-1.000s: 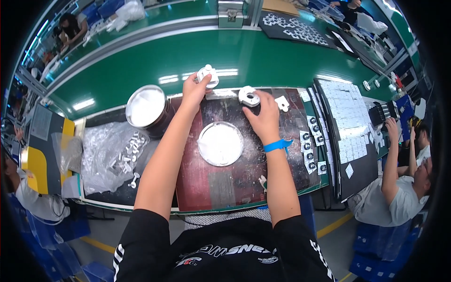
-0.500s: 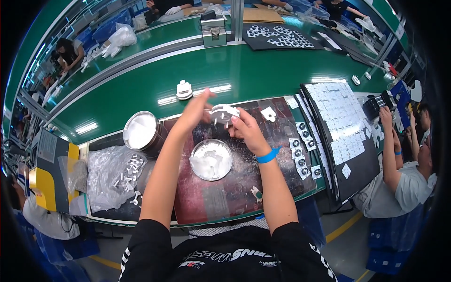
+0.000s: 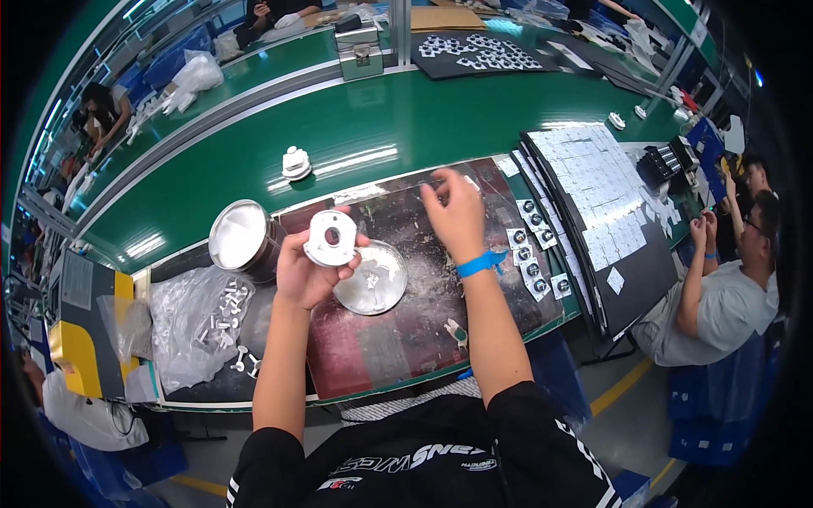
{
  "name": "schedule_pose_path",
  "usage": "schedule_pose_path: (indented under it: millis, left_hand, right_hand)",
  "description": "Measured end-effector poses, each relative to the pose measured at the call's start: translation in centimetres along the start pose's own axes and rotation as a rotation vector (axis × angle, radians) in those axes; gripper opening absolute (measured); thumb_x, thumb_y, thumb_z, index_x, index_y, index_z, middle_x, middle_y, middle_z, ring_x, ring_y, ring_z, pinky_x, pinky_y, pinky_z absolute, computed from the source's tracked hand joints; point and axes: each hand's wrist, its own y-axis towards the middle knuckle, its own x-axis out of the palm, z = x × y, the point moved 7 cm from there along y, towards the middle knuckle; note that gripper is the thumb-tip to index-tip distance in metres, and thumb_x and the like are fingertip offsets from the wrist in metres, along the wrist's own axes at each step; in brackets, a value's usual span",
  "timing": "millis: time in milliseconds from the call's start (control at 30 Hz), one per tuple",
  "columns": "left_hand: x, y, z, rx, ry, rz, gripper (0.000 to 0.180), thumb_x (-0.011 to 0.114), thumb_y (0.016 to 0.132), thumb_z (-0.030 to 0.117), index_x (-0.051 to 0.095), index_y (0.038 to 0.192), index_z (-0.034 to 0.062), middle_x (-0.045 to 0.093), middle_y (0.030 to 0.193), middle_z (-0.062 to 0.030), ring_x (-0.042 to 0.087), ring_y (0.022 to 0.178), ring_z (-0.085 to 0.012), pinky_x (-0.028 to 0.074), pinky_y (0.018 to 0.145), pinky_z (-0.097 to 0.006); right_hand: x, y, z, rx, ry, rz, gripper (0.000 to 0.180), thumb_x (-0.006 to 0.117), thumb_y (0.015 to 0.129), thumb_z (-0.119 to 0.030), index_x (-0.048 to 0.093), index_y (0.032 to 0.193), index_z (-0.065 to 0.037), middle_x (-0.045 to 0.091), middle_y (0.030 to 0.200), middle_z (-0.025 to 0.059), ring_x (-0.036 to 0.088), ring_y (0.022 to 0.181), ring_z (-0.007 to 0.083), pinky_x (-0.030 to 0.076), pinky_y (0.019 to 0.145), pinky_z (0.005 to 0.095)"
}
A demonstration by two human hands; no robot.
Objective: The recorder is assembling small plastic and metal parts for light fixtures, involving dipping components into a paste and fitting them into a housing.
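Observation:
A round white plastic part (image 3: 318, 251) with a hole through its middle is gripped by the fingers of my left hand (image 3: 302, 275), its flat face tilted toward me. Just behind and right of that hand lies a shallow round dish (image 3: 395, 292) with white paste in it. My right hand (image 3: 458, 217) hovers over the far side of the dark red work mat (image 3: 356, 364), its fingers curled and slightly blurred. Whatever is between them, if anything, cannot be made out. That hand covers the spot where a small white piece lay.
A tin of white paste (image 3: 240, 235) and a plastic bag (image 3: 182, 313) with small white parts (image 3: 229, 313) stand left. A white assembly (image 3: 295, 163) sits on the green bench (image 3: 381, 127). Rightward are black round pieces (image 3: 525, 254), stacked boards (image 3: 584, 195) and a co-worker (image 3: 720, 279).
My hands have parted. The left now holds the white part alone, lower and further left, with its hole showing; the right has let go of it and moved right, over the small white piece.

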Motion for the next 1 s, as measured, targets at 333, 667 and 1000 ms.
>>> schedule_pose_path:
  millis: [333, 667, 1000]
  left_hand:
    - [-3.3, -1.8, 0.3, 0.144, -0.085, 0.217, 0.057, 0.039, 0.097, 0.042, 0.040, 0.142, 0.0067, 0.060, 0.110, -0.0217, 0.060, 0.087, -0.0296, 0.052, 0.072, -0.037]
    - [-2.1, -1.9, 0.3, 0.126, -0.184, 0.127, 0.056, 0.039, 0.099, 0.040, 0.041, 0.141, 0.0035, 0.061, 0.115, -0.0260, 0.063, 0.089, -0.0329, 0.053, 0.075, -0.039]
    - [-3.1, -2.7, -0.6, 0.156, 0.135, 0.325, 0.060, 0.068, 0.087, 0.014, 0.038, 0.139, 0.0097, 0.062, 0.118, -0.0201, 0.068, 0.093, -0.0296, 0.060, 0.077, -0.039]
  right_hand:
    - [-3.5, 0.1, 3.0, 0.079, -0.361, 0.061, 0.037, 0.070, 0.081, -0.032, 0.064, 0.113, -0.015, 0.065, 0.100, 0.0091, 0.057, 0.101, 0.0314, 0.039, 0.086, 0.0468]
    - [-10.8, -6.0, 6.4, 0.173, -0.808, -0.003, 0.037, 0.078, 0.071, -0.023, 0.068, 0.105, -0.012, 0.069, 0.095, 0.0099, 0.057, 0.097, 0.0316, 0.041, 0.084, 0.0450]
    - [-5.4, -5.0, -5.5, -0.194, -0.005, -0.154, 0.044, 0.075, 0.072, -0.007, 0.064, 0.115, -0.008, 0.068, 0.092, 0.0086, 0.063, 0.092, 0.0256, 0.049, 0.084, 0.0373]
